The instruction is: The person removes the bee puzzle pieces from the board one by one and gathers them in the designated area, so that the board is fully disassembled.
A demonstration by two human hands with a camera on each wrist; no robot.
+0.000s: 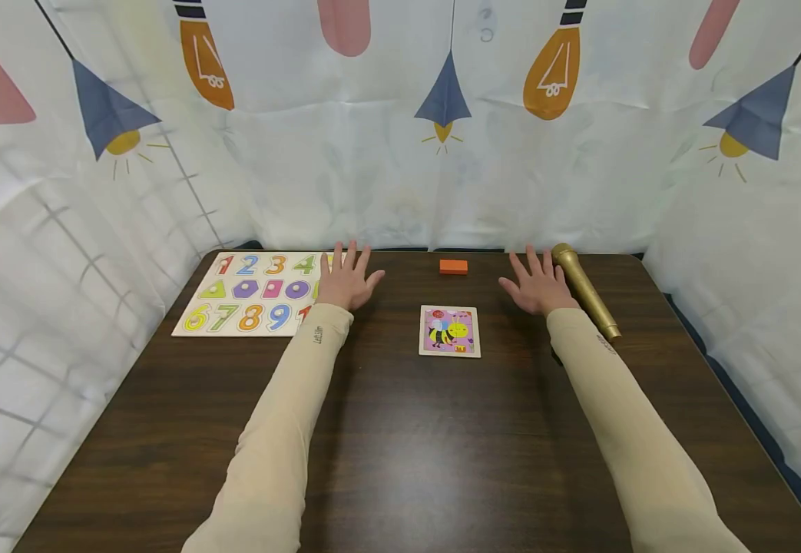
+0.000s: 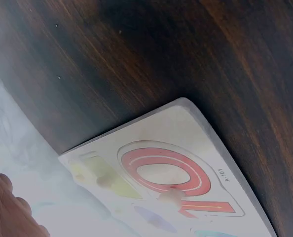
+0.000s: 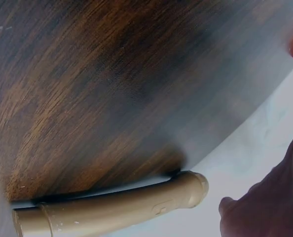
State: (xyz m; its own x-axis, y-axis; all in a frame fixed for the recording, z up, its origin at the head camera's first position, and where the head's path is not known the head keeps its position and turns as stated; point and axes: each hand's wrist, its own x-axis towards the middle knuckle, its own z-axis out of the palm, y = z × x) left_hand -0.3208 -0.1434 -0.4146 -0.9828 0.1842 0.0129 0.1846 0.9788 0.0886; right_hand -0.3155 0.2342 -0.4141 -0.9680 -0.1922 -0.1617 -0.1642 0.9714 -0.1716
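the left hand (image 1: 346, 284) is reaching forward with its fingers spread and straight, holding nothing. it is covering the right end of a number board (image 1: 251, 296), which is lying mostly to its left; whether the hand is touching the board, i cannot tell. the right hand (image 1: 537, 284) is also spreading its fingers wide and holding nothing, with a gold tube (image 1: 587, 292) lying just beside it on its right. between the hands, a bee picture (image 1: 450, 332) is lying flat, nearer the person than the fingers are, and an orange block (image 1: 453, 266) is sitting farther back. in the wrist views, each hand is being cut off at the frame's edge, and so is the block in the right one. from the head, the board's 5 and 10 are being partly hidden by the left hand; the left wrist view is showing a red 10 and small print reading "a-101". the board's other numbers are reading 1 to 4 and 6 to 9. the sleeve (image 1: 296, 415) lettering, near the left wrist, is too small to make out.
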